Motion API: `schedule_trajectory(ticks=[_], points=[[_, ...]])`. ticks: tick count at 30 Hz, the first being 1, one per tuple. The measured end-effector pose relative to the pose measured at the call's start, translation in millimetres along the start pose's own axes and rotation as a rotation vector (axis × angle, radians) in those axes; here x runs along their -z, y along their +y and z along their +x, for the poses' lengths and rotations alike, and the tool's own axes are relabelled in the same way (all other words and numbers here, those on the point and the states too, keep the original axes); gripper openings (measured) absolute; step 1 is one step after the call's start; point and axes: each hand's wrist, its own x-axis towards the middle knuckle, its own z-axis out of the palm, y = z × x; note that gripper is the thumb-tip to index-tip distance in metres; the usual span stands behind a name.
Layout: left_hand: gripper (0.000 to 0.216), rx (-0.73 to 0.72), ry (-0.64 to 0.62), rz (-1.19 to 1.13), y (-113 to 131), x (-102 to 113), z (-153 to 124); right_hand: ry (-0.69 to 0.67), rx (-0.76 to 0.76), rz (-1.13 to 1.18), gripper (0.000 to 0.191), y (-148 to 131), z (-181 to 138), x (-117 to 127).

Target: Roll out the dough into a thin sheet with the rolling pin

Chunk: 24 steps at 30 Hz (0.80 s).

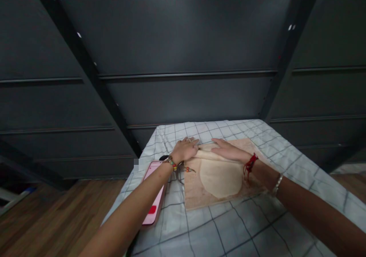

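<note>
A pale wooden rolling pin lies across the far part of a wooden board. My left hand rests over its left end, fingers stretched forward. Over the right part lies my right hand, flat with its fingers extended. Both palms touch the pin from above, and neither hand wraps round it. Just on the near side of the pin, a thin, roughly round sheet of dough is spread on the board. The dough's far edge meets the pin; whether it continues beneath cannot be seen.
The board sits on a table covered with a white checked cloth. Left of the board lies a pink phone-like thing, partly behind my left forearm. A dark panelled metal wall stands behind the table. Wooden floor shows at the left.
</note>
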Motion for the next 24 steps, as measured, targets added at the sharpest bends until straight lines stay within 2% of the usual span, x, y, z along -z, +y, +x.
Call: schedule_trajectory(ticks=[4, 8, 13, 19, 21, 24], points=[[0.034, 0.005, -0.069, -0.016, -1.1, 2.2, 15.4, 0.045, -0.044, -0.016, 0.059, 1.6, 0.7, 7.7], [0.032, 0.047, -0.111, -0.032, 1.9, 6.3, 27.8, 0.043, -0.066, -0.048, 0.054, -1.0, 15.9, 10.3], [0.041, 0.079, -0.098, -0.026, 5.6, 7.1, 17.7, -0.020, -0.047, -0.124, 0.052, -7.4, 17.1, -0.9], [0.049, 0.022, -0.082, 0.027, 1.2, 3.4, -0.3, 0.000, 0.184, -0.235, 0.049, -14.2, -5.8, -8.5], [0.048, 0.027, -0.086, 0.024, -1.9, 0.4, 5.3, 0.001, 0.134, -0.200, 0.051, -13.5, -0.7, -4.7], [0.046, 0.083, -0.102, 0.003, -4.5, -3.4, 19.5, 0.017, -0.039, -0.158, 0.052, -11.6, 12.5, 3.1]])
